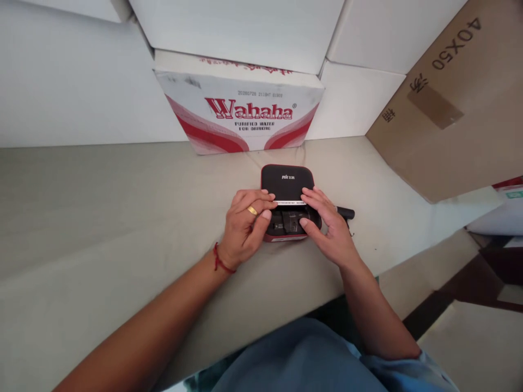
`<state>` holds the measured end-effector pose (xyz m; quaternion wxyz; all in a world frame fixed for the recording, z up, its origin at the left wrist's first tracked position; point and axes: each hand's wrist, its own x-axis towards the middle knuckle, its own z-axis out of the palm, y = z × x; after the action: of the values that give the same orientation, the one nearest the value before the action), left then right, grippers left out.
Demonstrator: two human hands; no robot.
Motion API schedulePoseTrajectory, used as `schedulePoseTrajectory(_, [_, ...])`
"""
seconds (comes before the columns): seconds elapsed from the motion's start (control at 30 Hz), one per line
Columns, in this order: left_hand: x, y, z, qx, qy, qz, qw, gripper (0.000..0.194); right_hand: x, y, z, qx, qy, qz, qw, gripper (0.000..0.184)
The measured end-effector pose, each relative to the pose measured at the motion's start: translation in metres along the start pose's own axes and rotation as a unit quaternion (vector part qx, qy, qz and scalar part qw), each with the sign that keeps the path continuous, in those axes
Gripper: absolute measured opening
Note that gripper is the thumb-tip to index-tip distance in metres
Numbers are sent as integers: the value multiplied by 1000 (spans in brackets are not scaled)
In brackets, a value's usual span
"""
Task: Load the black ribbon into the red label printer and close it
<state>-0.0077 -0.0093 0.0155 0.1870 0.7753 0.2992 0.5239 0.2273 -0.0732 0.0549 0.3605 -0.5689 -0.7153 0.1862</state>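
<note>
A small black case (288,188) with red edges lies open on the table, pale lettering on its far panel. A narrow white strip with small print (289,203) crosses its middle. Dark contents (291,222) sit in the near half, too dim to name. My left hand (247,220), with a gold ring and a red wrist cord, grips the case's left side, fingertips at the strip's left end. My right hand (329,226) grips the right side, fingers at the strip's other end and thumb over the near half. A black cylindrical object (345,212) lies just beyond it.
Behind the case stands a white and red Wahaba-style water carton (253,111) printed "Wahaha". White boxes (245,24) are stacked along the back. At the right leans a large brown cardboard box (453,103). The pale tabletop (102,218) stretches left; its near edge meets my body.
</note>
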Motion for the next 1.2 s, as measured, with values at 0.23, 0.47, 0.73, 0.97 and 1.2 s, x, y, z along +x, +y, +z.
schedulePoseTrajectory(0.23, [-6, -9, 3, -138, 19, -110, 984, 48, -12, -18, -1, -41, 60, -71, 995, 26])
schedulePoseTrajectory(0.47, [-15, -43, 14, -324, -37, -226, 918, 77, -39, -27, 12, -107, 111, -103, 983, 31])
schedulePoseTrajectory(0.73, [-12, -32, 21, -430, 28, -350, 832, 93, -42, -21, 28, -119, 174, -145, 967, 40])
schedulePoseTrajectory(0.97, [-8, -17, 24, -521, 38, -352, 777, 84, -35, -25, 21, -134, 169, -163, 963, 27])
schedulePoseTrajectory(1.2, [-10, -23, 27, -538, 75, -356, 761, 67, 20, -45, -30, -134, -35, -25, 990, 30])
